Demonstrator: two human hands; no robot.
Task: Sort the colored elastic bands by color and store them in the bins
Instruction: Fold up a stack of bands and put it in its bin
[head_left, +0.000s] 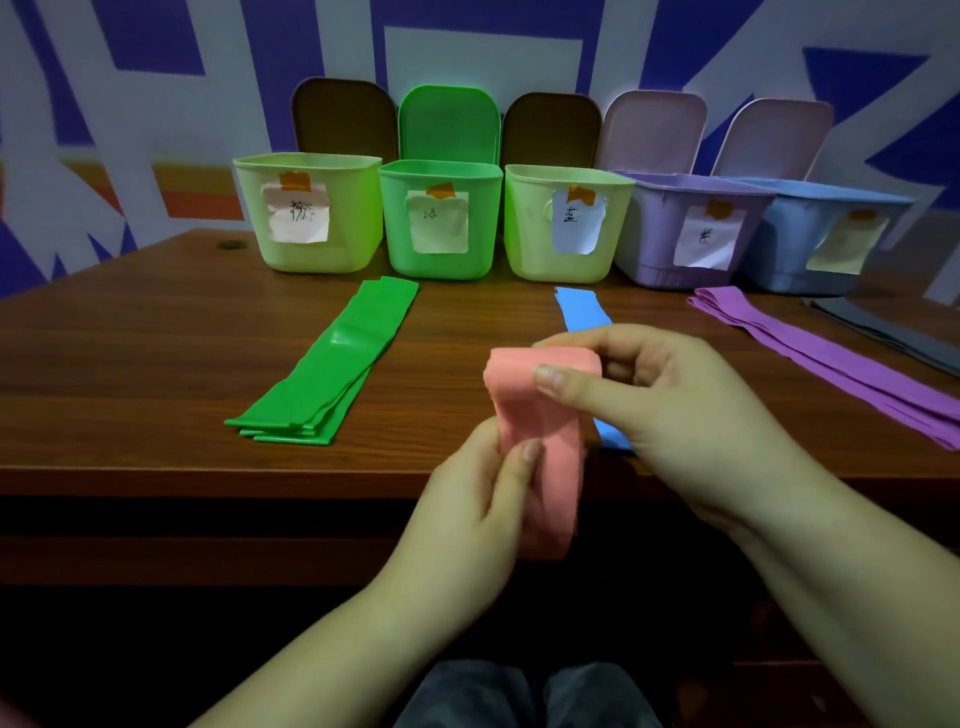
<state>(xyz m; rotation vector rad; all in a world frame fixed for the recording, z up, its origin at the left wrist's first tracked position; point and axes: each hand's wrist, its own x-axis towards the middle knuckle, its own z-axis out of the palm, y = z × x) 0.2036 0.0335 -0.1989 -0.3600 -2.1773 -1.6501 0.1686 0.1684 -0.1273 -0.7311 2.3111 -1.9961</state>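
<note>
**Pink band held over the tabletop edge**

While both hands work above its near edge, the wooden tabletop (156, 322) carries everything else. Along its far side stand five open bins in a row, each with a paper label taped to the front: a pale green bin (353, 208) at the left, a green bin (395, 228), a second pale green bin (524, 234), a purple bin (649, 239) and a blue bin (779, 244) at the right. Lids lean upright behind them against the patterned wall.

In front of the bins the bands lie flat in sorted stacks. The green bands (332, 364) run from the green bin toward the near edge. The purple bands (831, 358) stretch out from the purple bin to the right edge of view, with the grey bands (883, 332) just beside them. The blue band (579, 309) lies below the third bin, mostly hidden by the hands.

The pink band (540, 415) is off the tabletop, folded over and held between the hands. The right hand (675, 405) pinches its upper fold, fingers (561, 382) clamped on it. The left hand (478, 499) grips the lower part, its fingers (519, 467) closed on the band.
</note>
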